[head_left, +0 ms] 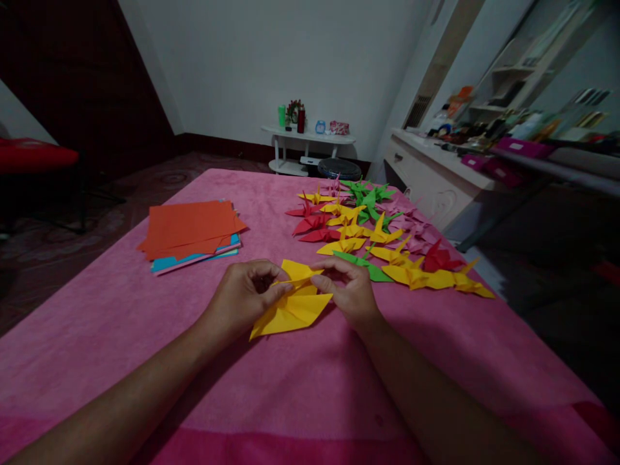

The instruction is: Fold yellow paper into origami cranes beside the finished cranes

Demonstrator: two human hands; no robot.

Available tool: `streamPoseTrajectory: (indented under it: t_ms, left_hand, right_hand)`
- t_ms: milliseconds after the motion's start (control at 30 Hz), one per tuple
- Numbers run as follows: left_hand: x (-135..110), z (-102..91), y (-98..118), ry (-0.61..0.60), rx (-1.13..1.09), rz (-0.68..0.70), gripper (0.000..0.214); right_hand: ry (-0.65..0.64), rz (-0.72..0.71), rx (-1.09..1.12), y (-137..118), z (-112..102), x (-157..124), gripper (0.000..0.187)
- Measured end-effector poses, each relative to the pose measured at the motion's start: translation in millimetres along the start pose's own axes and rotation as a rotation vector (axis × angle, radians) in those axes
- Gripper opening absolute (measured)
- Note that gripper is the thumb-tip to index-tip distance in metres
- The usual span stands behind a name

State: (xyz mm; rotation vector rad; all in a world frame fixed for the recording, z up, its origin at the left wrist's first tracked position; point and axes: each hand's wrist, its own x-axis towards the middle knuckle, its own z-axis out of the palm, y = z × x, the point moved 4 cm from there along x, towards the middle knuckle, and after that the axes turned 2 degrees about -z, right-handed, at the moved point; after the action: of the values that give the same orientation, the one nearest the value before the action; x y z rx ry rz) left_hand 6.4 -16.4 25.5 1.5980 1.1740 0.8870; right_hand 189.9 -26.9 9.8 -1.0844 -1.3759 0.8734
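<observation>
It was a room in a home, a bedroom by the look of it. A pink blanket (145, 310) covered the surface in the middle. At right, a white dresser (423, 181) was crowded with bottles and jars (484, 126). At top centre, a small white side table (310, 137) held a little clock (320, 126) and flowers (294, 111).

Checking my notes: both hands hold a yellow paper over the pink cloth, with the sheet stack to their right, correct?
No: in the head view the sheet stack lies left of the left hand and right hand holding the yellow paper.
</observation>
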Motion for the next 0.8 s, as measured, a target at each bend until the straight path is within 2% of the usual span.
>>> streamPoseTrajectory:
  t_ms: [67, 200, 300, 533, 633, 800]
  left_hand:
    - [1.1, -0.6, -1.3, -0.001, -0.044, -0.014, 0.018]
    - [3.3, 1.1, -8.7, -0.069, -0.210, -0.174, 0.028]
    - [2.9, 2.2, -10.3, -0.099, -0.243, -0.257, 0.033]
    - [0.8, 3.6, -8.3, -0.080, -0.270, -0.301, 0.031]
    - [0.2, 3.0, -5.8, -0.044, -0.208, -0.205, 0.027]
    - [-5.2, 1.1, 9.4, 0.084, 0.109, 0.134, 0.019]
  right_hand:
    - [-0.007, 0.036, 0.036, 2.1, 0.8, -1.1, 0.015]
    - [0.003, 0.061, 0.104, 1.5, 0.4, -2.8, 0.019]
    - [0.015, 0.068, 0.138, -0.9, 0.1, -2.0, 0.017]
    - [0.011, 0.112, 0.173, -2.8, 1.2, 0.4, 0.011]
    - [0.052, 0.101, 0.155, -2.9, 0.8, -1.2, 0.011]
    - [0.103, 0.117, 0.193, -0.9, 2.3, -5.8, 0.013]
